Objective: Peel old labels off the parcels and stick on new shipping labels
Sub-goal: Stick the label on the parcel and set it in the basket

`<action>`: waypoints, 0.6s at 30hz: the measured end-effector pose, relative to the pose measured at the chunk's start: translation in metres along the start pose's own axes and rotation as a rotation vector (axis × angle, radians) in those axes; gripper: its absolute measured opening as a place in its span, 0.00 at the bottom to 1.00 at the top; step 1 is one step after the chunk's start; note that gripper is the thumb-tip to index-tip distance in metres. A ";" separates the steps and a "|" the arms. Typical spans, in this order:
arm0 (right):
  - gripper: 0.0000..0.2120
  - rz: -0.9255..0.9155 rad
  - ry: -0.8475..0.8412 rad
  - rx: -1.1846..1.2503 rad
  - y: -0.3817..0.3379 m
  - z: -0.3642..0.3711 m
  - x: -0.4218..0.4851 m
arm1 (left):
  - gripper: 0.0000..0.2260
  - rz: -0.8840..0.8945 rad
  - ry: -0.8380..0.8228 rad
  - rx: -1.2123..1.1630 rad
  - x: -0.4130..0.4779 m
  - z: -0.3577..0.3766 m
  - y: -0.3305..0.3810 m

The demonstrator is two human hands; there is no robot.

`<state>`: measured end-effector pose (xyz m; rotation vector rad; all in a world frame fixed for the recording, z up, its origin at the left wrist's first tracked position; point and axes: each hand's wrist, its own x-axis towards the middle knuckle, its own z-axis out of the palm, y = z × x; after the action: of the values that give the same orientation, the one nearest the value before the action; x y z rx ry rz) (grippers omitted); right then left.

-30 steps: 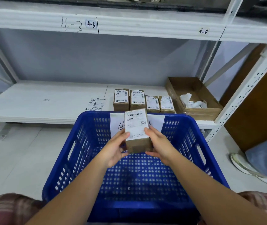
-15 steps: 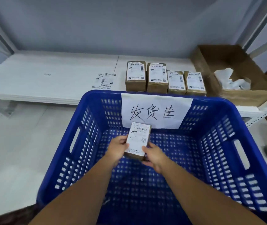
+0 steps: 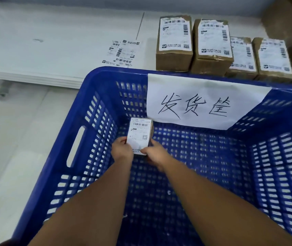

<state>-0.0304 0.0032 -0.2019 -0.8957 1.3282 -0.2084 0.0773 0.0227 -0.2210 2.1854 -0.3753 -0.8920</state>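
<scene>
**Q:** Where is the parcel point(image 3: 140, 134)?

**A:** It is inside the crate point(image 3: 81, 153), at the far left, label side up. It sits just near of the sign point(image 3: 203, 103) on the far wall. Whether it touches the crate floor cannot be told.

**Q:** How do the hands hold it?

**A:** The left hand point(image 3: 122, 150) grips the near left edge, with its fingers curled round it. The right hand point(image 3: 156, 155) pinches the near right corner, with one fingertip over the label's near edge. Both hands hide the parcel's near end, and the fingers beneath it do not show.

**Q:** What is on the shelf point(image 3: 53, 38)?

**A:** Loose labels point(image 3: 123, 53) lie flat on it. To their right stands a row of parcels point(image 3: 212, 41), four in all, each labelled. The two right ones are blurred and their print is unreadable. A carton point(image 3: 283, 20) at the far right is cut off by the frame edge.
</scene>
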 end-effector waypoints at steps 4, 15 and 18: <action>0.28 -0.063 -0.114 0.044 -0.005 0.012 0.009 | 0.16 -0.023 0.089 0.063 0.013 -0.004 0.001; 0.35 -0.043 -0.123 0.202 -0.005 0.029 0.006 | 0.20 -0.477 -0.234 -0.404 0.008 0.007 -0.007; 0.31 -0.064 -0.020 0.189 -0.006 0.014 -0.007 | 0.19 -0.497 -0.198 -0.589 0.015 0.016 0.000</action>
<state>-0.0173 0.0098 -0.1927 -0.7788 1.2395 -0.3676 0.0768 0.0065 -0.2364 1.6578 0.3294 -1.2979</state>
